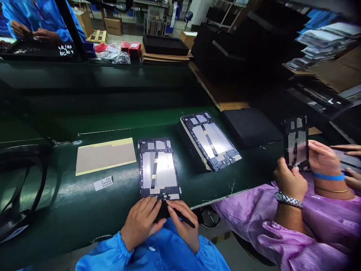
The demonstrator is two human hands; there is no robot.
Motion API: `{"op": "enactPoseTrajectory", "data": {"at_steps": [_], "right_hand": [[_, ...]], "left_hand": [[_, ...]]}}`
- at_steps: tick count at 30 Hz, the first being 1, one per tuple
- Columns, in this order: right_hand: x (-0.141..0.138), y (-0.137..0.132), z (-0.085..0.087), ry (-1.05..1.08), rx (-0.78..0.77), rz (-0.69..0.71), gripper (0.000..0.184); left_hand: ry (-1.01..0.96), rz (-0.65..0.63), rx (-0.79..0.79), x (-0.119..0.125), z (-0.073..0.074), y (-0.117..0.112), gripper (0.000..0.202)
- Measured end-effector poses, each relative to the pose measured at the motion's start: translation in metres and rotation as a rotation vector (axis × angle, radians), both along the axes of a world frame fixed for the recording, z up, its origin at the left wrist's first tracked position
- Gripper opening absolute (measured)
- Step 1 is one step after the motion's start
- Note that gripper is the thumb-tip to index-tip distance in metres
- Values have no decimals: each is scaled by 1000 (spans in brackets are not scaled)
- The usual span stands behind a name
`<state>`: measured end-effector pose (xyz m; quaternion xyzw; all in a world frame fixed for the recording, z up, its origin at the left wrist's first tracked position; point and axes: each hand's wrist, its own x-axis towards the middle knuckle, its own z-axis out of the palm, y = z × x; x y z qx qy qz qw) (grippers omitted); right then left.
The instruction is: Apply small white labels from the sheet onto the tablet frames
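Observation:
A tablet frame point(162, 169) with a silvery middle and a dark strip down it lies on the green bench before me. My left hand point(142, 220) grips its near edge, fingers bent over the rim and thumb below. At the same edge, my right hand point(184, 222) is closed around slim black tweezers point(184, 218); their tip is hidden at the frame's edge. Left of the frame lie a sheet of thin strips with yellow borders point(105, 156) and a small white label sheet point(103, 183) with dark squares.
A stack of similar tablet frames point(211, 139) stands to the right, beside a black foam block point(251, 126). A co-worker in pink point(282, 226) holds another tablet frame point(296, 143). A person in blue works across the bench. A black strap-like loop point(42, 180) lies left.

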<state>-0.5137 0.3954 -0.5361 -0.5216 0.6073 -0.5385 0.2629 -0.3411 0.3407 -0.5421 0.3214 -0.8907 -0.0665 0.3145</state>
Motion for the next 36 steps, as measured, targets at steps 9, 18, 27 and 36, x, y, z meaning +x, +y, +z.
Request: {"op": "enactPoseTrajectory", "data": {"at_steps": [9, 18, 27, 36], "right_hand": [[-6, 7, 3, 81, -99, -28, 25], [-30, -96, 33, -130, -42, 148, 9], [67, -298, 23, -280, 338, 713, 25], [85, -345, -15, -378, 519, 792, 44]], "left_hand": [[-23, 68, -22, -8, -4, 6, 33], [59, 67, 166, 9, 18, -14, 37], [-151, 635, 36, 51, -11, -126, 55], [-247, 675, 205, 46, -17, -124, 63]]}}
